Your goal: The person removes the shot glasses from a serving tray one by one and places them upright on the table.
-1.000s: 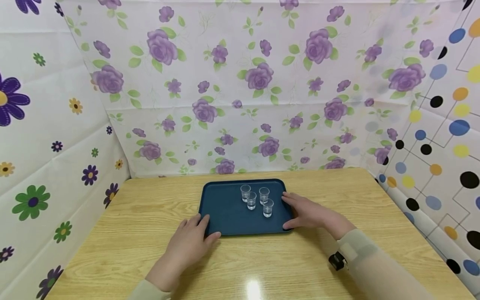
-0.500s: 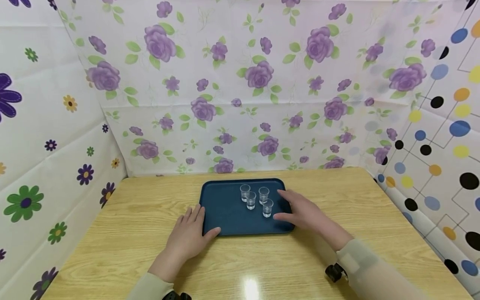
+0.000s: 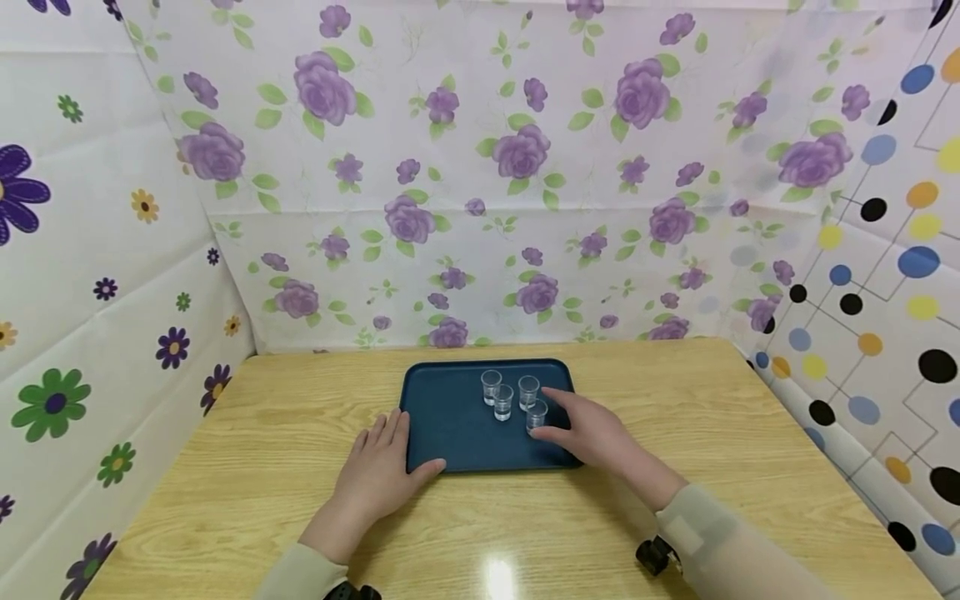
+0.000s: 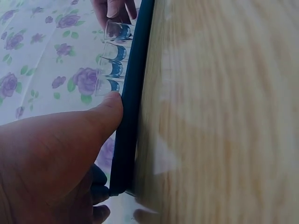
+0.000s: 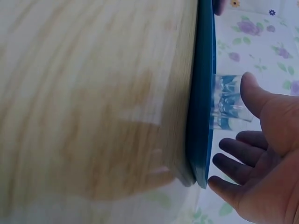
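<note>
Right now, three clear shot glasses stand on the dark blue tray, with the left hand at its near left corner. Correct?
The count is wrong: the head view shows four clear shot glasses standing on the dark blue tray, with the left hand at its near left corner.

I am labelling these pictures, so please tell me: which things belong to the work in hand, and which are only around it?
In the work:
blue tray
four small clear glasses
left fingers
right fingers

Around it:
wooden table
floral cloths
dotted cloth
black wrist devices
</note>
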A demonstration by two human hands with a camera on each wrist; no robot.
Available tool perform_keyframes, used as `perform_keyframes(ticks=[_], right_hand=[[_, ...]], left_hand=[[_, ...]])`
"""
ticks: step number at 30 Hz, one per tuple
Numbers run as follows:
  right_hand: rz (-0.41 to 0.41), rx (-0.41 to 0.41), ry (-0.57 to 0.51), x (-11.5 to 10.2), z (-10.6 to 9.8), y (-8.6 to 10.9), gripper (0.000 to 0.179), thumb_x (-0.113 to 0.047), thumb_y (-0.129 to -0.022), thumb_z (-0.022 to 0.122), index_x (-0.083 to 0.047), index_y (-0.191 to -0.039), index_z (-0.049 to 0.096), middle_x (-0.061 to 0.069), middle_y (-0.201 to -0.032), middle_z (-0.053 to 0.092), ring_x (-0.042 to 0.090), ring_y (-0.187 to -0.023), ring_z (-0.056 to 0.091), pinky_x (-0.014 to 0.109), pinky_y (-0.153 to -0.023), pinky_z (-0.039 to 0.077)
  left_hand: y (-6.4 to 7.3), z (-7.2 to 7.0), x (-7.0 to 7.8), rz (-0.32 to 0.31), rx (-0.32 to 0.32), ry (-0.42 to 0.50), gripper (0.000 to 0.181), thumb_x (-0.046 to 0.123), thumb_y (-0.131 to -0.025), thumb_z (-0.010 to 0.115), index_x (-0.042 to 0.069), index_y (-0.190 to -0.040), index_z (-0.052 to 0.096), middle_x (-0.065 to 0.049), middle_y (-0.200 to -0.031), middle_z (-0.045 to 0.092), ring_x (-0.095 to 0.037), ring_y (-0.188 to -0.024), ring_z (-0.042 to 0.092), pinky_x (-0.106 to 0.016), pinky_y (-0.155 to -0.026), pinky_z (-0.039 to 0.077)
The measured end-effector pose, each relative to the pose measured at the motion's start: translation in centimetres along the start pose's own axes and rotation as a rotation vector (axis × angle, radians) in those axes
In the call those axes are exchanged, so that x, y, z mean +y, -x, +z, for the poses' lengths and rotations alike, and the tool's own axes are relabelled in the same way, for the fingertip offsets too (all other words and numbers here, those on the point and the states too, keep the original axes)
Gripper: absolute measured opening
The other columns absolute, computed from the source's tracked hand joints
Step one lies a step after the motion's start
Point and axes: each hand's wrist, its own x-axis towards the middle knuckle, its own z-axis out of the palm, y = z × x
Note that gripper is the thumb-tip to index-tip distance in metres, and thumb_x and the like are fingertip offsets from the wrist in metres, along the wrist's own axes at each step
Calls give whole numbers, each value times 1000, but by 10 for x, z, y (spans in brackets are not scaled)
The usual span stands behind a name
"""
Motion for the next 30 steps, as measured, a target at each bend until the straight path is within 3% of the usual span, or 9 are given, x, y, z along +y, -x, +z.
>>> perform_keyframes(ticks=[18, 30], right_hand=[[40, 124, -84, -3, 13, -7, 60, -43, -101, 83, -11, -150, 68, 10, -144, 71, 34, -131, 68, 55, -107, 58], [26, 150, -99, -7, 17, -8, 40, -36, -102, 84, -14, -135, 77, 2, -124, 78, 26, -116, 74, 50, -98, 62]], left_hand=[[-3, 4, -4, 2, 8, 1, 105, 70, -104, 65, -4, -171, 32, -25, -177, 30, -46, -165, 25, -64, -135, 17], [-2, 2, -4, 15, 21, 1, 106, 71, -103, 65, -6, -170, 34, -27, -175, 32, -47, -164, 27, -64, -134, 20]])
